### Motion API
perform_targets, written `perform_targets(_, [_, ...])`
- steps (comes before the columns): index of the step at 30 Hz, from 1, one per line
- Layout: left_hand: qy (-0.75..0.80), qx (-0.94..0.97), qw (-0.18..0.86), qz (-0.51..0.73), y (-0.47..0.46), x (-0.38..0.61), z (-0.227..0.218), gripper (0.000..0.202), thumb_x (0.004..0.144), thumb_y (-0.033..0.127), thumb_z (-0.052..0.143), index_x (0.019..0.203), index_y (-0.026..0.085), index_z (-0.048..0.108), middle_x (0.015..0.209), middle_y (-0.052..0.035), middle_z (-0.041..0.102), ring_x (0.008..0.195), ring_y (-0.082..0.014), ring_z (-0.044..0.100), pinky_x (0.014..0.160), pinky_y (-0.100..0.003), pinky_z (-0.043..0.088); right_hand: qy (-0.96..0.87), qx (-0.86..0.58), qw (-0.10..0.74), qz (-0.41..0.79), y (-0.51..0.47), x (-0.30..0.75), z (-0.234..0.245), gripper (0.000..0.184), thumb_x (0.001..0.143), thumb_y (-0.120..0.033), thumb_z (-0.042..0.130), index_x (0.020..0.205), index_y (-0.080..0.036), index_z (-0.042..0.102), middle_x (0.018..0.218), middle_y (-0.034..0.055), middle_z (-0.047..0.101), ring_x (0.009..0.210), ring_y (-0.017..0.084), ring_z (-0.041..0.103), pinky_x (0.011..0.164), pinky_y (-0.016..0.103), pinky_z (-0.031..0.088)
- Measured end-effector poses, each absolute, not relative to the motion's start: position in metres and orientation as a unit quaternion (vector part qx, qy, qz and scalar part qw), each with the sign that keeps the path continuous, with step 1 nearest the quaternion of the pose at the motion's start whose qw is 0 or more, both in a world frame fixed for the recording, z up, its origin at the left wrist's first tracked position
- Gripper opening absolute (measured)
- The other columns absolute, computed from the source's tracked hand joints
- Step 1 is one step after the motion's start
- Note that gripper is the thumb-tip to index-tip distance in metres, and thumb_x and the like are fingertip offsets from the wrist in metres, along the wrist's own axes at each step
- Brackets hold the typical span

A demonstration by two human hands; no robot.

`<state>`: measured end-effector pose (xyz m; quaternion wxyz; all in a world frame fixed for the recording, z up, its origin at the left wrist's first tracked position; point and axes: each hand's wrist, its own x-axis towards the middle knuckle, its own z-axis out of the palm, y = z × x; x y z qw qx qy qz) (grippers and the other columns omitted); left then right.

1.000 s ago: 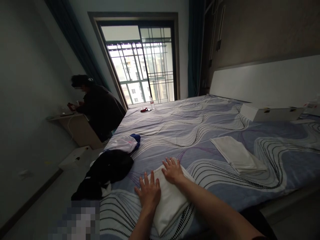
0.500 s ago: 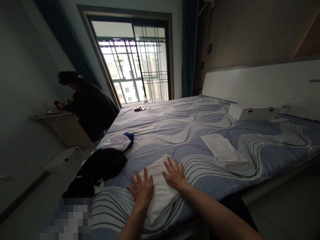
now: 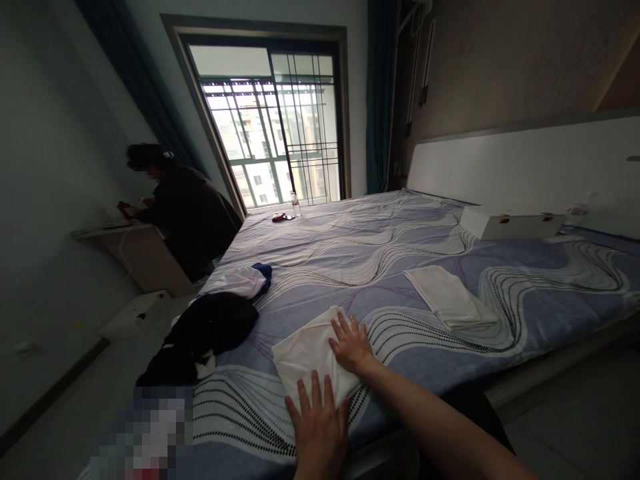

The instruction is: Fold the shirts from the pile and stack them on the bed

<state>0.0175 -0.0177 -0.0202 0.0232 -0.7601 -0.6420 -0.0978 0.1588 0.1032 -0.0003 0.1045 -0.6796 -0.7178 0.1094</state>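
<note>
A folded white cloth (image 3: 303, 347), perhaps a garment, lies flat on the patterned bedsheet (image 3: 320, 267) in front of me. My left hand (image 3: 320, 420) rests on its near edge with the fingers spread. On its right side lies my right hand (image 3: 353, 343), also flat with fingers apart. Another folded white cloth (image 3: 450, 297) sits farther right on the bed, untouched. To the left of my hands is a heap of black clothing (image 3: 210, 333), with a white and blue garment (image 3: 240, 283) just behind it.
A white box (image 3: 510, 223) stands by the headboard (image 3: 525, 160), with a bottle (image 3: 577, 213) beside it. At the far edge are a clear bottle (image 3: 295, 205) and a red item (image 3: 279, 218). Another person (image 3: 190, 207) stands at a small desk (image 3: 145, 257) on the left.
My left hand has moved from the cloth's left edge toward me, onto its near edge. My right hand stays almost in place. The view has shifted slightly.
</note>
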Motion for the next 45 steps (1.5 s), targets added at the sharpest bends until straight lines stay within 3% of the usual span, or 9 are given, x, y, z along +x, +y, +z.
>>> perform_targets(4, [-0.553, -0.827, -0.008, -0.100, -0.005, 0.042, -0.022, 0.071, 0.094, 0.052, 0.039, 0.154, 0.015, 0.033, 0.163, -0.0136, 0.026, 0.151, -0.0376, 0.021, 0.118, -0.063, 0.023, -0.738, -0.658, 0.099, 0.118, 0.106, 0.167, 0.001, 0.062, 0.101, -0.049, 0.029, 0.159, -0.029, 0.023, 0.168, 0.0015, 0.008, 0.151, 0.035, 0.012, 0.118, 0.060, 0.008])
perform_targets(10, [-0.503, -0.852, 0.019, -0.141, -0.011, 0.044, -0.047, 0.072, 0.092, 0.046, 0.045, 0.157, 0.029, 0.021, 0.165, -0.0061, 0.023, 0.152, -0.0390, 0.013, 0.117, -0.071, 0.012, -0.689, -0.692, 0.201, 0.079, 0.105, 0.182, -0.003, 0.054, 0.100, -0.028, 0.034, 0.152, -0.014, 0.037, 0.163, 0.0122, 0.028, 0.142, 0.024, 0.036, 0.116, 0.038, 0.025])
perform_targets(13, [-0.469, -0.865, -0.069, -0.161, -0.010, 0.024, -0.040, 0.057, 0.096, 0.041, 0.038, 0.153, 0.030, 0.038, 0.157, -0.0050, 0.042, 0.148, -0.0336, 0.030, 0.118, -0.062, 0.025, -0.627, -0.743, 0.230, 0.043, 0.102, 0.180, -0.003, 0.054, 0.097, -0.039, 0.048, 0.143, -0.009, 0.049, 0.141, 0.0190, 0.055, 0.127, 0.028, 0.050, 0.109, 0.038, 0.033])
perform_targets(16, [-0.544, -0.796, -0.124, -0.234, 0.001, -0.008, -0.023, 0.052, 0.097, 0.042, 0.031, 0.132, 0.022, 0.063, 0.135, -0.0099, 0.065, 0.130, -0.0261, 0.055, 0.111, -0.044, 0.041, -0.617, -0.749, 0.235, 0.060, 0.100, 0.178, 0.001, 0.049, 0.093, -0.049, 0.057, 0.125, -0.013, 0.063, 0.120, 0.0174, 0.066, 0.114, 0.028, 0.058, 0.102, 0.036, 0.039])
perform_targets(21, [-0.775, -0.573, -0.090, -0.251, 0.024, -0.054, 0.001, 0.076, 0.086, 0.058, 0.036, 0.127, -0.002, 0.059, 0.121, -0.0274, 0.065, 0.115, -0.0366, 0.061, 0.104, -0.048, 0.044, -0.567, -0.785, 0.202, 0.146, 0.106, 0.179, 0.015, 0.049, 0.086, -0.054, 0.060, 0.109, -0.012, 0.072, 0.111, 0.0194, 0.071, 0.108, 0.030, 0.064, 0.093, 0.035, 0.044])
perform_targets(26, [-0.785, -0.533, -0.259, -0.179, 0.051, -0.058, 0.021, 0.073, 0.079, 0.074, 0.042, 0.104, 0.011, 0.068, 0.100, -0.0226, 0.073, 0.100, -0.0399, 0.068, 0.090, -0.048, 0.049, -0.572, -0.771, 0.196, 0.200, 0.117, 0.181, 0.023, 0.035, 0.086, -0.039, 0.059, 0.105, -0.013, 0.073, 0.110, 0.0198, 0.073, 0.104, 0.029, 0.068, 0.085, 0.032, 0.046])
perform_targets(30, [-0.763, -0.498, -0.294, -0.290, 0.065, -0.042, 0.025, 0.044, 0.077, 0.055, 0.055, 0.093, 0.016, 0.067, 0.099, -0.0190, 0.075, 0.099, -0.0375, 0.069, 0.087, -0.046, 0.052, -0.577, -0.746, 0.235, 0.235, 0.114, 0.192, 0.022, 0.030, 0.088, -0.037, 0.059, 0.105, -0.016, 0.070, 0.107, 0.0149, 0.075, 0.101, 0.026, 0.069, 0.079, 0.030, 0.045])
perform_targets(35, [-0.619, -0.314, -0.528, -0.488, 0.060, -0.009, 0.026, 0.040, 0.077, 0.040, 0.066, 0.111, 0.019, 0.064, 0.088, -0.0072, 0.076, 0.083, -0.0250, 0.073, 0.077, -0.037, 0.059, -0.556, -0.724, 0.307, 0.269, 0.095, 0.223, 0.020, 0.019, 0.087, -0.034, 0.061, 0.098, -0.020, 0.067, 0.099, 0.0062, 0.076, 0.092, 0.020, 0.069, 0.074, 0.024, 0.043])
perform_targets(45, [-0.451, -0.292, -0.719, -0.440, 0.095, 0.136, 0.052, 0.036, 0.074, 0.023, 0.072, 0.108, 0.016, 0.065, 0.086, -0.0084, 0.077, 0.083, -0.0256, 0.075, 0.074, -0.038, 0.062, -0.429, -0.648, 0.550, 0.305, 0.059, 0.389, 0.019, 0.034, 0.076, -0.043, 0.065, 0.096, -0.016, 0.068, 0.096, 0.0071, 0.075, 0.089, 0.024, 0.066, 0.081, 0.032, 0.048])
